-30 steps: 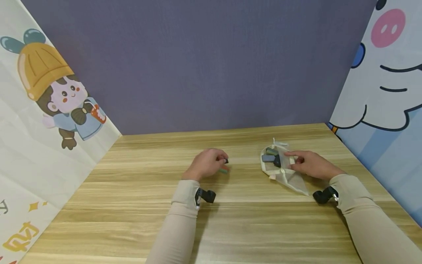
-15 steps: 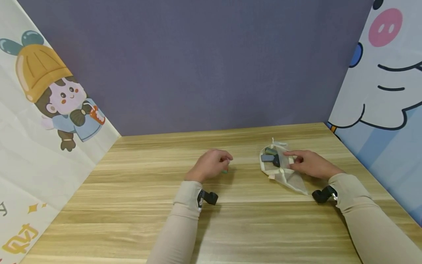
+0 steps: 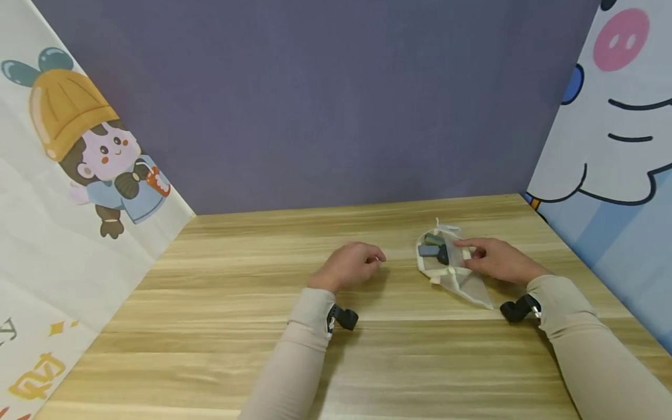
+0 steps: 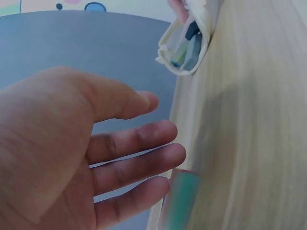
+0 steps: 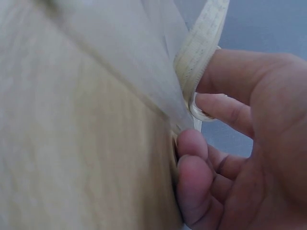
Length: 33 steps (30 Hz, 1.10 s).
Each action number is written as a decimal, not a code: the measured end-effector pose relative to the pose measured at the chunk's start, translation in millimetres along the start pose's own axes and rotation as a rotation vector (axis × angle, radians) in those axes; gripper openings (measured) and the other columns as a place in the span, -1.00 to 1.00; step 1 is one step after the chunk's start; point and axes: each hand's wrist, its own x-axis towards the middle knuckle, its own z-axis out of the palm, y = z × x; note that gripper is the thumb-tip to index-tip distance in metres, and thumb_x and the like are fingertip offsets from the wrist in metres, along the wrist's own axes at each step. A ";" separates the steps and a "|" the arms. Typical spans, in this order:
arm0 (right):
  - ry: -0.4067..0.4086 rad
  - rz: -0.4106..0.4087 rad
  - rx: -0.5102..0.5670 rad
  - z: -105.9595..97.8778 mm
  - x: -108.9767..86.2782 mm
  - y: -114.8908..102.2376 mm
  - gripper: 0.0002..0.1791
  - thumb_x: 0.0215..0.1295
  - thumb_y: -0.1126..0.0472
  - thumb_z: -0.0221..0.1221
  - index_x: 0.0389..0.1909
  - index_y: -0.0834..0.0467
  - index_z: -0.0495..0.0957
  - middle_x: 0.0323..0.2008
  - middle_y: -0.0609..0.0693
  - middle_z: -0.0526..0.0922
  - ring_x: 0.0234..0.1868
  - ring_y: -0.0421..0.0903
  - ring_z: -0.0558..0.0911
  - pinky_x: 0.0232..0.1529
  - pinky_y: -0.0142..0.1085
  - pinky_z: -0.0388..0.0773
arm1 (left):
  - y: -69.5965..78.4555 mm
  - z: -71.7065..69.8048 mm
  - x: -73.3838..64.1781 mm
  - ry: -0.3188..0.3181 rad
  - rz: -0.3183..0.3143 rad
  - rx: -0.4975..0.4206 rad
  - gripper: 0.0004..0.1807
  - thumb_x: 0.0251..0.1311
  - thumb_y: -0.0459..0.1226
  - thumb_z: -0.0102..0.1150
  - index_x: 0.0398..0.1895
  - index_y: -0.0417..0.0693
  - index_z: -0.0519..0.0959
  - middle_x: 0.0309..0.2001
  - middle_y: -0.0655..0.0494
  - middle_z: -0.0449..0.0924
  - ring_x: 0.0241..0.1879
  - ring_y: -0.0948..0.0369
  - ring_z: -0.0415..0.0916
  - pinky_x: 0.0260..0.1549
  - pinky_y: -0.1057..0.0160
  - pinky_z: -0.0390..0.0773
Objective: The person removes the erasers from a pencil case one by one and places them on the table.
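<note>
A pale see-through pouch (image 3: pixel 471 290) lies toward the right of the wooden table. In its opening show a grey-blue block (image 3: pixel 429 251), a black piece (image 3: pixel 443 255) and an olive-green one (image 3: pixel 434 240). My right hand (image 3: pixel 499 259) holds the pouch's edge, and the right wrist view shows fingers at its light band (image 5: pixel 201 45). My left hand (image 3: pixel 346 265) hovers left of the pouch. Its thumb covers the index finger in the left wrist view, so I cannot tell whether it pinches anything. A green piece with a reddish edge (image 4: pixel 182 201) lies below the fingers.
The wooden table (image 3: pixel 210 326) meets a grey-purple back panel (image 3: pixel 336 105). Printed panels stand at the left (image 3: pixel 42 233) and right (image 3: pixel 625 233). Black wrist cameras stick out from the left cuff (image 3: pixel 343 318) and the right cuff (image 3: pixel 520 309).
My left hand has moved right, toward the pouch. A small dark thing at its fingertips and the red-green piece beside them are now hidden in the head view. The right hand stays put.
</note>
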 end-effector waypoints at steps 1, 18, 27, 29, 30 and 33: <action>0.000 -0.004 -0.001 -0.4 -0.8 0.2 -0.38 0.25 0.00 0.16 0.31 0.10 0.30 -0.34 -0.01 0.54 -0.51 -0.10 0.38 -0.52 -0.27 0.31 | 1.6 1.0 1.1 -0.006 0.005 0.006 -0.75 0.27 -0.17 0.01 -0.07 0.15 0.63 -0.22 0.38 0.59 -0.28 0.44 0.46 -0.22 0.34 0.45; 0.003 0.016 -0.004 0.7 0.6 2.0 -0.37 0.23 0.00 0.18 0.30 0.08 0.31 -0.44 -0.01 0.50 -0.54 -0.11 0.36 -0.56 -0.29 0.31 | 15.7 11.5 9.7 -0.053 0.002 0.037 -0.74 0.30 -0.16 -0.02 -0.04 0.18 0.62 -0.16 0.36 0.59 -0.17 0.41 0.49 -0.20 0.34 0.46; -0.012 0.012 -0.003 -0.6 1.4 2.0 -0.36 0.23 -0.01 0.18 0.31 0.07 0.30 -0.42 -0.02 0.52 -0.53 -0.10 0.37 -0.53 -0.27 0.31 | 22.5 11.6 13.7 -0.067 0.016 0.020 -0.72 0.32 -0.17 -0.07 -0.02 0.17 0.60 -0.13 0.35 0.58 -0.17 0.39 0.49 -0.22 0.32 0.49; -0.009 0.009 -0.004 -0.9 1.3 2.6 -0.36 0.22 0.00 0.19 0.31 0.07 0.30 -0.43 -0.02 0.52 -0.54 -0.10 0.37 -0.54 -0.28 0.31 | 23.7 12.5 15.7 -0.065 0.021 0.026 -0.72 0.33 -0.15 -0.08 -0.02 0.17 0.60 -0.12 0.36 0.57 -0.16 0.38 0.49 -0.22 0.31 0.49; -0.009 0.009 -0.001 -1.0 1.1 2.7 -0.35 0.22 0.00 0.19 0.31 0.07 0.30 -0.44 -0.02 0.51 -0.53 -0.10 0.37 -0.53 -0.28 0.31 | 24.2 13.1 16.6 -0.064 0.022 0.032 -0.72 0.34 -0.14 -0.08 -0.02 0.18 0.60 -0.13 0.36 0.57 -0.17 0.38 0.49 -0.23 0.30 0.49; -0.006 0.005 0.004 -1.1 0.1 2.9 -0.34 0.21 -0.01 0.20 0.31 0.09 0.30 -0.45 -0.01 0.51 -0.53 -0.09 0.37 -0.53 -0.28 0.30 | 27.4 13.1 19.3 -0.077 0.015 0.053 -0.71 0.34 -0.14 -0.10 -0.01 0.19 0.59 -0.10 0.37 0.56 -0.15 0.38 0.49 -0.22 0.28 0.49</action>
